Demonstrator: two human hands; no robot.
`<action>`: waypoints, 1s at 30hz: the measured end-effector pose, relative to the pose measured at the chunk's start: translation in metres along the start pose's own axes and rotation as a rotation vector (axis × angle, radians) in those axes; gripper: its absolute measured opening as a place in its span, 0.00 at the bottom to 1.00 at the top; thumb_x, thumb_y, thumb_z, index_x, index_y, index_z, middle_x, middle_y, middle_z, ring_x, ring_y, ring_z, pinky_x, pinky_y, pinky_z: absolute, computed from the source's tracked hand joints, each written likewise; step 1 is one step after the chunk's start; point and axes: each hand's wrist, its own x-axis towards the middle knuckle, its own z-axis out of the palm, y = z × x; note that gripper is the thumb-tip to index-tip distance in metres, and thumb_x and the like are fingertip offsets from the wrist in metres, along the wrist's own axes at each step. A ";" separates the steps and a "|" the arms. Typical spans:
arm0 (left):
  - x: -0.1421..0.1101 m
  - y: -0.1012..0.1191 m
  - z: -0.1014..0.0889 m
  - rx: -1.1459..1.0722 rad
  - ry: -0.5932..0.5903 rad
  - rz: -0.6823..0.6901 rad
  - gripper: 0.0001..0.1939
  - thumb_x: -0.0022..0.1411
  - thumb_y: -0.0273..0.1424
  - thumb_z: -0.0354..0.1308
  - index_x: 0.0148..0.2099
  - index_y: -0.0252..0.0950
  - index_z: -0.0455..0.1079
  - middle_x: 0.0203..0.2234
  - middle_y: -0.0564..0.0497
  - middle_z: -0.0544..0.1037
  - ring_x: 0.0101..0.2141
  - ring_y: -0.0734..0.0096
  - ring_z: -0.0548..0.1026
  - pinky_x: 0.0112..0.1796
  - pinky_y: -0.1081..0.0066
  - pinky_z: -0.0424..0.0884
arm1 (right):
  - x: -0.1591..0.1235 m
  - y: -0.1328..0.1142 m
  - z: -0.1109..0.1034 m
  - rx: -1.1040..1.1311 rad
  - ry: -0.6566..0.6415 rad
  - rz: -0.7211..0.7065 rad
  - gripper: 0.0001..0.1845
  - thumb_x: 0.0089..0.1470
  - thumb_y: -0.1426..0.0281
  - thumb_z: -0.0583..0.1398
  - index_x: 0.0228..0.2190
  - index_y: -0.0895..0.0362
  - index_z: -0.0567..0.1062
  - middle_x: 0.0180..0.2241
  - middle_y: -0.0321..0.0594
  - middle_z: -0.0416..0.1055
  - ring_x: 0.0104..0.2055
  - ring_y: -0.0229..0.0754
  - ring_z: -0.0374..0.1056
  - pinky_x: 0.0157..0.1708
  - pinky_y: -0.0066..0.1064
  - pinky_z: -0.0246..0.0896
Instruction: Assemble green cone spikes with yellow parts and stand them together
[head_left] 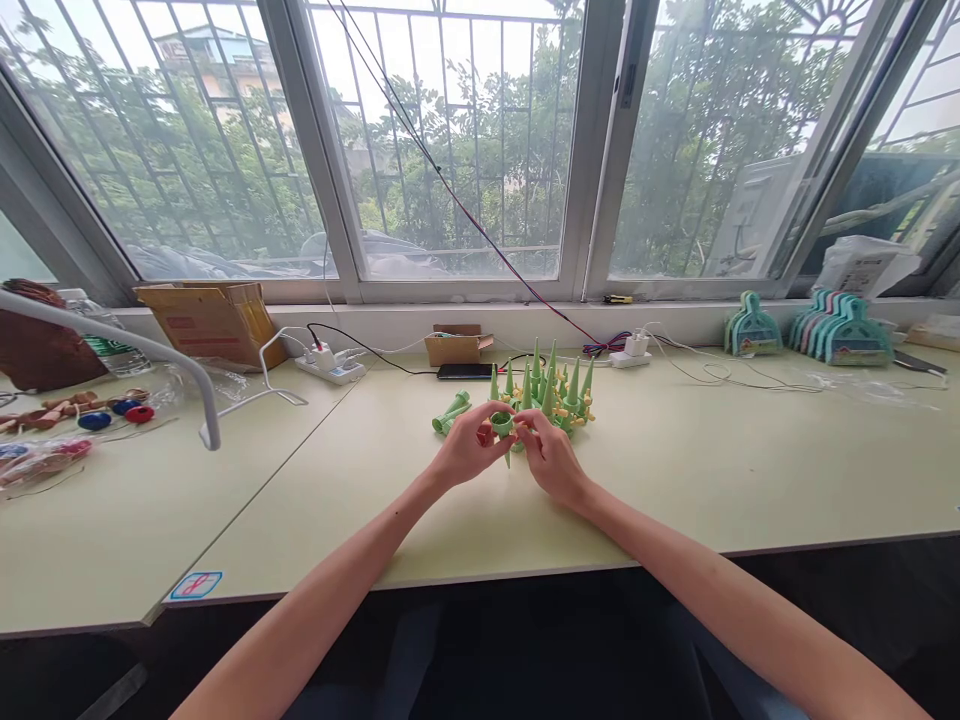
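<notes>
My left hand is closed around a green plastic watering spike, its round open mouth turned up toward me and its pointed tip showing below the fingers. My right hand pinches at the side of the same spike; any small part between these fingertips is hidden. Just behind my hands stands a cluster of green spikes, points up, with small yellow valves on their sides. Left of them, a couple of green tube-shaped pieces lie on the table.
A black phone and a small open cardboard box lie behind the spikes. Power strips with cables run along the back. Teal dustpan-like items stand at right. A white metal arm juts in at left.
</notes>
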 end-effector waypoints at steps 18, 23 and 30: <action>0.004 -0.002 -0.004 -0.602 -0.116 -0.458 0.29 0.65 0.58 0.39 0.49 0.37 0.60 0.11 0.60 0.64 0.11 0.77 0.57 0.15 0.77 0.52 | 0.000 0.000 0.000 0.008 0.053 -0.055 0.08 0.66 0.66 0.50 0.42 0.54 0.65 0.33 0.39 0.74 0.32 0.39 0.72 0.34 0.30 0.65; 0.002 0.002 -0.004 -0.656 -0.272 -0.518 0.26 0.64 0.57 0.43 0.40 0.37 0.58 0.13 0.56 0.69 0.12 0.77 0.60 0.16 0.76 0.54 | -0.001 0.001 0.001 0.023 0.017 -0.078 0.08 0.66 0.66 0.49 0.42 0.54 0.65 0.35 0.40 0.74 0.34 0.39 0.72 0.36 0.30 0.66; 0.002 0.003 -0.007 -0.686 -0.317 -0.504 0.25 0.65 0.56 0.45 0.42 0.37 0.60 0.16 0.54 0.71 0.15 0.77 0.63 0.19 0.75 0.58 | -0.001 0.007 0.001 0.036 -0.005 -0.050 0.09 0.67 0.64 0.49 0.42 0.54 0.65 0.35 0.40 0.73 0.34 0.40 0.72 0.37 0.31 0.66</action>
